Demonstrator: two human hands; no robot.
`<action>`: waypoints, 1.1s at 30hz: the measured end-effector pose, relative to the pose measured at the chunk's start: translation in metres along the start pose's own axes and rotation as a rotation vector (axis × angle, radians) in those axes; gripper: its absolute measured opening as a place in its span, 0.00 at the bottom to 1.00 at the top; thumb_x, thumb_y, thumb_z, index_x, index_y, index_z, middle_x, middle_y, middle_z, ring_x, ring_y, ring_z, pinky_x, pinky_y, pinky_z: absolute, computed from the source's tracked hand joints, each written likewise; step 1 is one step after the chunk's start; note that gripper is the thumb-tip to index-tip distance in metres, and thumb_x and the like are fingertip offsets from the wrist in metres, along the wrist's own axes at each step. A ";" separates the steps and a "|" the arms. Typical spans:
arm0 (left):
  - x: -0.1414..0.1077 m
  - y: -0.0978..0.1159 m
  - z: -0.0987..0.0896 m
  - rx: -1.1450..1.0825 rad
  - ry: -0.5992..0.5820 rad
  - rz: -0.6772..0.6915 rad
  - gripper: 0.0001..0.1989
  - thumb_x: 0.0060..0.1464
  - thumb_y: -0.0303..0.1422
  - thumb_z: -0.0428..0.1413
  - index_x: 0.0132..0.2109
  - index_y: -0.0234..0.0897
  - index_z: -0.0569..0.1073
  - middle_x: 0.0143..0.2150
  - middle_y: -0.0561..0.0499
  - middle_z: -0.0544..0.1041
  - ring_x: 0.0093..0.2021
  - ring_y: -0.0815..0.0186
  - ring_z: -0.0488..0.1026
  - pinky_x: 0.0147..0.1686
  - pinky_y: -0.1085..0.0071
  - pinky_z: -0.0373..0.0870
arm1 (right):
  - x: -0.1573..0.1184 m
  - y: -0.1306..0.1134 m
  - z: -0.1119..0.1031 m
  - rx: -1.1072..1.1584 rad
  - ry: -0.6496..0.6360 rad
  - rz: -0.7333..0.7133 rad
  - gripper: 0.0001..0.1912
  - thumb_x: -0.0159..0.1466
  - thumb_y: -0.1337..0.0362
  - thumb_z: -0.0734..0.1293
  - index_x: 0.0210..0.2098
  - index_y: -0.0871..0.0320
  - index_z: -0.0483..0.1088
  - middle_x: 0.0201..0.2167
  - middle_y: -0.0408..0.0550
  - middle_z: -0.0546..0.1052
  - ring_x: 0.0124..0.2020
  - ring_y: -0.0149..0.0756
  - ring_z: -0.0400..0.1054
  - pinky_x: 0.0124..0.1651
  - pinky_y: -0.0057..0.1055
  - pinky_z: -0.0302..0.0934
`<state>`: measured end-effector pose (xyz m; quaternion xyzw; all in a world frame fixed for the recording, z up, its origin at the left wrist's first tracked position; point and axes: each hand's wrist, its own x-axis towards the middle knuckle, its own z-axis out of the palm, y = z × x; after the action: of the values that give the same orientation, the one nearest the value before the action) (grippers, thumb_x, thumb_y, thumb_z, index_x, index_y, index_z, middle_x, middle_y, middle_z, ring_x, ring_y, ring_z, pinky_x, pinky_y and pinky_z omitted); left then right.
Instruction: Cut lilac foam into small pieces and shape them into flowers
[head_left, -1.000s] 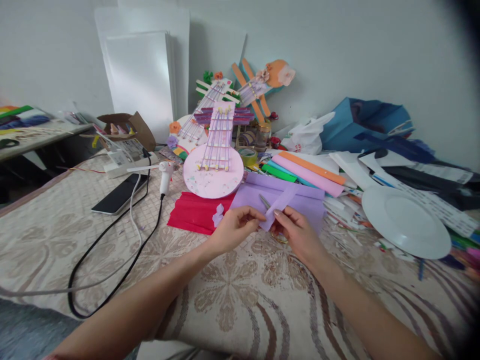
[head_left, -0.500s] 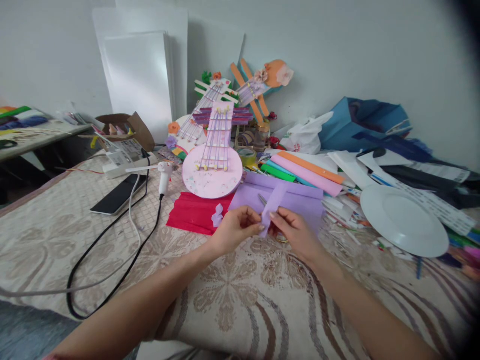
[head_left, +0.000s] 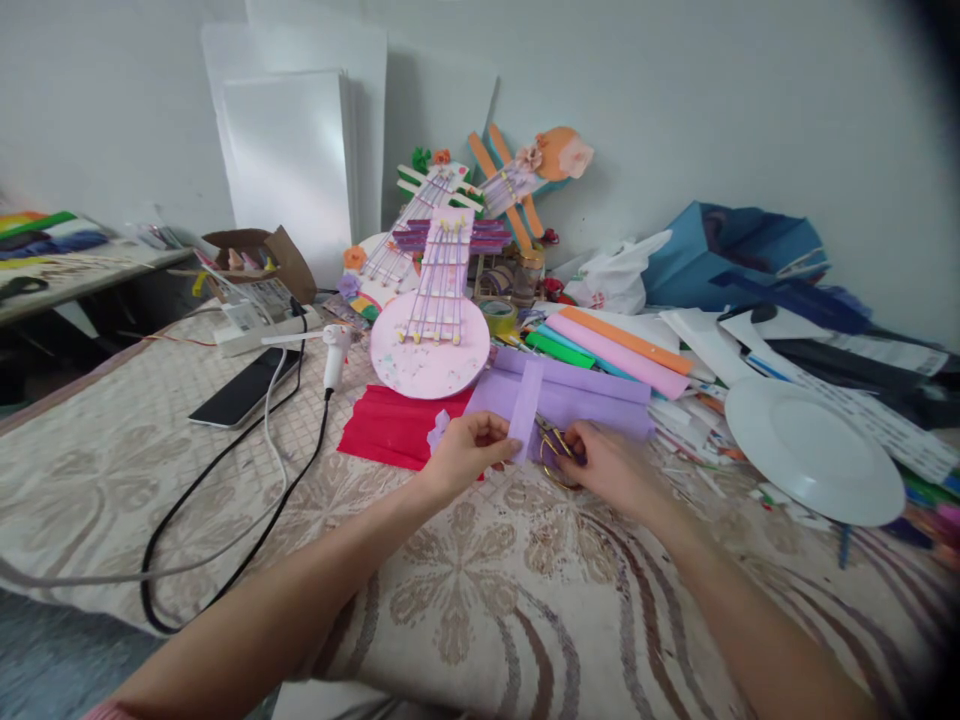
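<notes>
My left hand (head_left: 469, 452) pinches the lower end of a narrow lilac crepe paper strip (head_left: 528, 395), which stands up from the fingertips. Gold-handled scissors (head_left: 553, 450) are at my right hand (head_left: 609, 462), whose closed fingers grip one of the handle loops. Behind both hands lies a larger lilac crepe paper sheet (head_left: 592, 400). A red crepe paper piece (head_left: 382, 425) is to the left, with a small lilac paper flower (head_left: 438, 430) on it, close to my left hand.
A pink paper instrument with strings (head_left: 430, 345) leans behind the paper. On the left are a hot glue gun (head_left: 334, 355), a phone (head_left: 244, 388) and looping cables. A white plate (head_left: 814, 450), paper scraps and colored paper rolls (head_left: 615, 355) fill the right side.
My right hand has let go of the lilac strip and moved right and down onto the scissors. My left hand still holds the strip, now more upright.
</notes>
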<state>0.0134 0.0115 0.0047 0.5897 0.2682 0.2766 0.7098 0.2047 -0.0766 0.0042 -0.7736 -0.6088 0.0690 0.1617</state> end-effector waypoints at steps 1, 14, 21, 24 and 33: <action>0.000 0.000 0.000 -0.005 0.004 0.001 0.11 0.41 0.32 0.61 0.31 0.32 0.68 0.26 0.54 0.70 0.23 0.75 0.67 0.24 0.77 0.65 | 0.000 0.000 -0.001 0.051 -0.002 0.037 0.06 0.54 0.61 0.65 0.28 0.57 0.65 0.23 0.45 0.72 0.24 0.35 0.64 0.26 0.28 0.50; -0.002 0.001 0.004 -0.074 0.063 -0.023 0.12 0.41 0.33 0.61 0.28 0.33 0.65 0.21 0.57 0.69 0.20 0.77 0.66 0.23 0.79 0.64 | -0.012 -0.049 0.011 1.195 -0.152 0.110 0.11 0.54 0.57 0.67 0.28 0.58 0.64 0.16 0.35 0.61 0.18 0.26 0.53 0.22 0.25 0.47; -0.003 0.002 0.005 -0.041 0.019 -0.085 0.13 0.43 0.37 0.60 0.27 0.32 0.65 0.20 0.56 0.69 0.20 0.75 0.67 0.23 0.78 0.66 | -0.014 -0.049 0.015 1.195 -0.150 0.096 0.09 0.58 0.61 0.65 0.26 0.58 0.62 0.15 0.36 0.62 0.19 0.27 0.55 0.23 0.25 0.48; -0.002 0.004 0.002 -0.038 0.017 -0.088 0.12 0.45 0.37 0.59 0.28 0.32 0.65 0.20 0.54 0.70 0.20 0.75 0.68 0.23 0.78 0.65 | -0.015 -0.050 0.013 1.196 -0.138 0.075 0.12 0.60 0.57 0.63 0.26 0.57 0.61 0.16 0.37 0.62 0.19 0.27 0.55 0.23 0.25 0.48; 0.003 0.013 -0.009 -0.232 0.111 0.018 0.13 0.44 0.34 0.60 0.27 0.31 0.65 0.24 0.52 0.72 0.27 0.71 0.73 0.31 0.73 0.70 | -0.031 -0.063 0.013 1.071 -0.167 -0.005 0.22 0.63 0.45 0.50 0.28 0.56 0.58 0.21 0.40 0.62 0.22 0.30 0.57 0.26 0.28 0.53</action>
<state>0.0084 0.0217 0.0162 0.4896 0.2683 0.3443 0.7548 0.1350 -0.0912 0.0106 -0.5735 -0.5010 0.4304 0.4847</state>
